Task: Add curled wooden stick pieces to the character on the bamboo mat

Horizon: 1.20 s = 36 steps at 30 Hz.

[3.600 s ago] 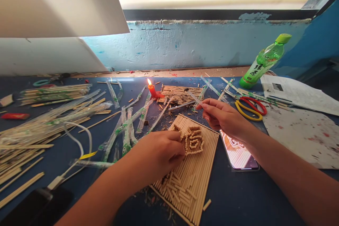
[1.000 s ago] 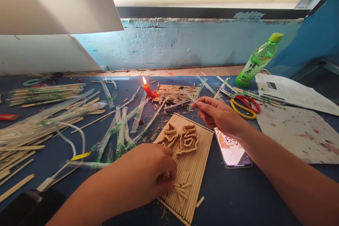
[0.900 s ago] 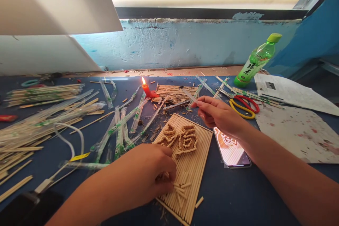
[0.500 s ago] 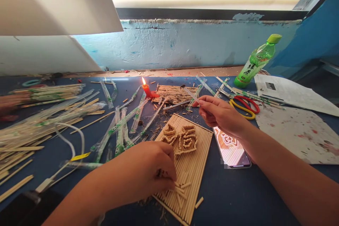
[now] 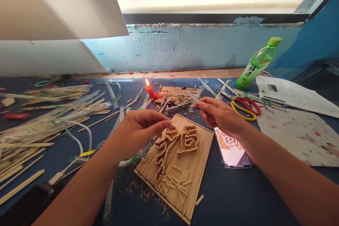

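Head view: left hand (image 5: 140, 129), fingertips pinched together, hovers over the stick mat's (image 5: 197, 164) upper-left corner. Right hand (image 5: 219, 116) pinches a thin rod (image 5: 191, 95) pointing upper-left toward the candle (image 5: 150, 91).

Bare wood, clear plastic and wax on a matt blue top

The flat rectangular mat of pale wooden sticks (image 5: 197, 169) is bare and matt, ridged stick by stick; the short pale wooden stick pieces (image 5: 189, 137) standing on it look just as unvarnished, with rough cut ends; the thin translucent rod (image 5: 192, 96) pinched in the right hand (image 5: 219, 117) has a smooth, plastic-like sheen; the long clear plastic wrappers (image 5: 113, 94) are glossy and crinkled; the small red wax candle (image 5: 151, 91) is smooth; the green plastic bottle (image 5: 256, 64) shines; the black phone (image 5: 233, 148) has a glassy, reflective screen; the dark blue tabletop (image 5: 238, 197) is matt, littered with wood shavings; the white speckled paper sheet (image 5: 302, 134) is matt; the pale blue painted wall (image 5: 185, 46) is rough and chipped.
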{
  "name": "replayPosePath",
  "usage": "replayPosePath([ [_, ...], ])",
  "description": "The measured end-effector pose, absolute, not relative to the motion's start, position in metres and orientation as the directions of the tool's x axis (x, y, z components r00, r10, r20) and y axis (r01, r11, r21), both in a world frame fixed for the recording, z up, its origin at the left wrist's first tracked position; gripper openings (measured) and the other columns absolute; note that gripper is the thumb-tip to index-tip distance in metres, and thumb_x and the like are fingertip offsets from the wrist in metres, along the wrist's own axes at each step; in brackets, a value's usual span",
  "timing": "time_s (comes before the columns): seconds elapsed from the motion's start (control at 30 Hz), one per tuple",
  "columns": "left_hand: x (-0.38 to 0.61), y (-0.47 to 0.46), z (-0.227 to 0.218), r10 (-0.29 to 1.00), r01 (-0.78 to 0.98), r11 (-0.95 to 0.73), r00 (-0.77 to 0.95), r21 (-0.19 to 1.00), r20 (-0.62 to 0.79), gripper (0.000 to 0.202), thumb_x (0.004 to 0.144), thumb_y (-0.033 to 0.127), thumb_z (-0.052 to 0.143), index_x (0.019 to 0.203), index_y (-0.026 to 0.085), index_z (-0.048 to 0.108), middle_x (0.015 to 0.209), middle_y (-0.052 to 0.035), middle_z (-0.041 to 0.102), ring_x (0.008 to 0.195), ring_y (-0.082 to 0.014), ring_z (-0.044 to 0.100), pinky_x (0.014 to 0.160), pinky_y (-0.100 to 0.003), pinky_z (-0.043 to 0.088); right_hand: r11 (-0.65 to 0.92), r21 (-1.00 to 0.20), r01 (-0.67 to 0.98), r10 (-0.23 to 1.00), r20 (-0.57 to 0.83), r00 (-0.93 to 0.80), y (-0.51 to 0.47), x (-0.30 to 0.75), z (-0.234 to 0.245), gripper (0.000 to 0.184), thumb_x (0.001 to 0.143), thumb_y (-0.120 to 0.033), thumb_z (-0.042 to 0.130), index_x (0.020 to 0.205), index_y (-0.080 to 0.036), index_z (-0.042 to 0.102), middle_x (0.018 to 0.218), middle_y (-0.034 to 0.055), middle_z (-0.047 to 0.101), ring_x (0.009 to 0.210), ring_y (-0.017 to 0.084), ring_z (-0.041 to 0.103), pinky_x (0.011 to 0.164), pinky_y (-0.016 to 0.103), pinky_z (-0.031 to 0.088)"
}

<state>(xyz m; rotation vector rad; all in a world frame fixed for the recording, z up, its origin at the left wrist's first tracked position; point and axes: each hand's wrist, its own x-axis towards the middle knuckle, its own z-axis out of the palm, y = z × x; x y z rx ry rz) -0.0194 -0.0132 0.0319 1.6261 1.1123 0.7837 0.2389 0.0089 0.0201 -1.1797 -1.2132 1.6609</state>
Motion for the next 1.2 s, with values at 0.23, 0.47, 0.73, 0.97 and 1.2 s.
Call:
replayPosePath([
  [0.23,-0.022,-0.021,0.039,0.83,0.441,-0.112,0.535,0.891,-0.16,0.018,0.086,0.038,0.067,0.084,0.021,0.071,0.064,0.0012,0.063,0.056,-0.0098,0.052,0.049,-0.02,0.04,-0.254,-0.966,-0.053,0.927,-0.228,-0.297,0.009,0.239,0.02,0.016,0.094,-0.032,0.054,0.092,-0.018,0.061,0.061,-0.0057,0.045,0.042,0.003,0.023,0.041,0.022,0.01],
  [0.47,-0.023,-0.036,0.051,0.646,0.541,-0.363,0.733,0.759,-0.214,0.017,0.086,0.041,0.066,0.088,0.026,0.076,0.078,0.0,0.074,0.062,-0.0121,0.06,0.053,-0.021,0.043,-0.265,-0.962,-0.07,0.93,-0.236,-0.282,0.011,0.24,0.021,0.017,0.094,-0.033,0.055,0.093,-0.018,0.062,0.063,-0.0049,0.045,0.044,0.003,0.023,0.041,0.021,0.011],
  [0.73,-0.021,-0.038,0.042,0.616,0.563,-0.364,0.743,0.742,-0.262,0.017,0.084,0.036,0.068,0.096,0.03,0.078,0.083,-0.0004,0.077,0.065,-0.0137,0.067,0.059,-0.022,0.05,-0.253,-0.965,-0.075,0.931,-0.221,-0.291,0.011,0.242,0.021,0.016,0.094,-0.031,0.054,0.092,-0.018,0.062,0.064,-0.0047,0.045,0.044,0.003,0.024,0.042,0.022,0.011],
  [0.97,-0.017,-0.039,0.041,0.586,0.57,-0.369,0.756,0.734,-0.292,0.017,0.084,0.028,0.066,0.096,0.028,0.078,0.084,-0.0012,0.077,0.06,-0.0133,0.065,0.059,-0.022,0.049,-0.259,-0.962,-0.084,0.934,-0.228,-0.275,0.012,0.242,0.021,0.019,0.094,-0.035,0.055,0.092,-0.018,0.062,0.063,-0.0048,0.045,0.044,0.003,0.023,0.041,0.022,0.01],
  [1.2,-0.015,-0.04,0.043,0.569,0.597,-0.339,0.746,0.727,-0.347,0.012,0.082,0.029,0.068,0.087,0.027,0.079,0.074,-0.0001,0.074,0.061,-0.0136,0.064,0.057,-0.022,0.046,-0.254,-0.964,-0.079,0.933,-0.223,-0.282,0.011,0.243,0.02,0.019,0.094,-0.035,0.054,0.093,-0.018,0.062,0.063,-0.005,0.045,0.043,0.003,0.022,0.041,0.022,0.01],
])
